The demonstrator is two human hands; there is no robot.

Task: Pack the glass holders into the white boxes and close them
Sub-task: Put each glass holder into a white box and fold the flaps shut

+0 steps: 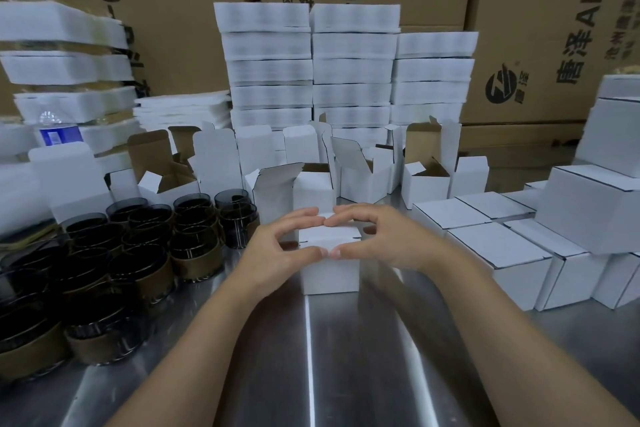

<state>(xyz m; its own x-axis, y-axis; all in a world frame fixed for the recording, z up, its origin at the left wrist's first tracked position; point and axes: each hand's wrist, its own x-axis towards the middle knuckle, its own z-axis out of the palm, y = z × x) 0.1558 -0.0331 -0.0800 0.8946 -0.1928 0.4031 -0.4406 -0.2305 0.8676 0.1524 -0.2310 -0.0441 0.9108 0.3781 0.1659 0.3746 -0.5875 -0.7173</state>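
Note:
A small white box stands on the steel table right in front of me. My left hand and my right hand curl over its top from either side, fingertips meeting on the lid flap and thumbs touching at its front edge. Whatever is inside the box is hidden. Several dark glass holders with brown bands crowd the table at the left. Several white boxes with raised flaps stand in a row behind the one I hold.
Closed white boxes are piled at the right. Tall stacks of flat white blanks rise behind, against large brown cartons. A water bottle stands at the far left among more white stacks.

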